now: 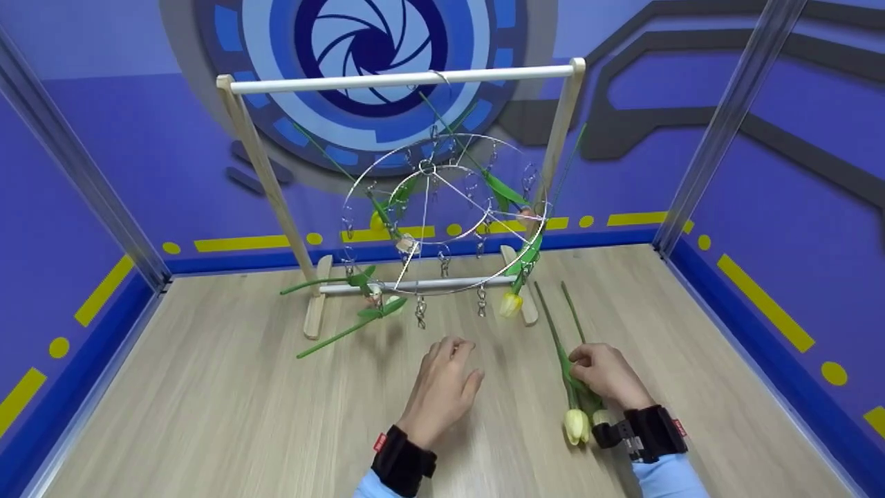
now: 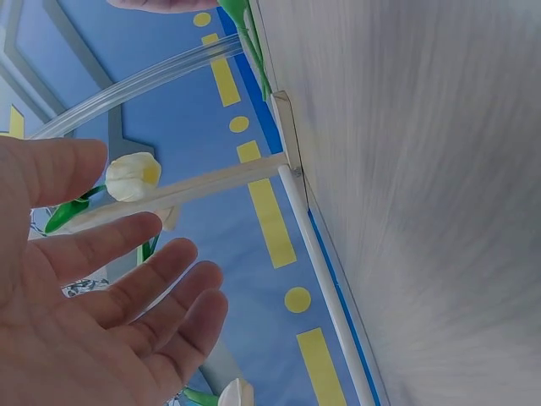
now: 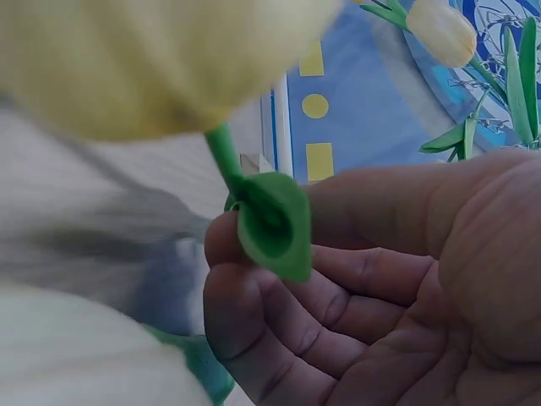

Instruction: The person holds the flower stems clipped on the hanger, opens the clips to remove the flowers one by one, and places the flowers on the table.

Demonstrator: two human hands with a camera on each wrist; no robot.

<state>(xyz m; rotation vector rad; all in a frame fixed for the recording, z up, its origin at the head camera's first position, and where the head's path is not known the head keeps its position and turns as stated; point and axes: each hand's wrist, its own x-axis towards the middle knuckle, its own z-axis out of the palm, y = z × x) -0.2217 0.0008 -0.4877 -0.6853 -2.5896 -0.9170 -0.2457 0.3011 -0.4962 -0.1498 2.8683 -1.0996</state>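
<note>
My right hand (image 1: 612, 377) pinches the green stem of a pale yellow tulip (image 3: 169, 59), just by its leaf (image 3: 279, 224). Beside it lies another pale yellow tulip (image 1: 576, 425), its stem pointing away from me. My left hand (image 1: 442, 391) hovers over the table with loosely bent fingers and nothing in them. Beyond it, a round metal clip hanger (image 1: 394, 149) hangs from a wooden rack's white bar (image 1: 401, 79). Several tulips are clipped to the hanger, among them a yellow one (image 1: 511, 304) at its right and a white one (image 1: 395, 306) at its left.
The rack's wooden feet (image 1: 313, 315) stand on the wood-grain table (image 1: 207, 387) near the back wall. Blue patterned panels (image 1: 816, 207) enclose the table at the back and sides. Bare clips (image 1: 421, 315) dangle from the hanger's front rim.
</note>
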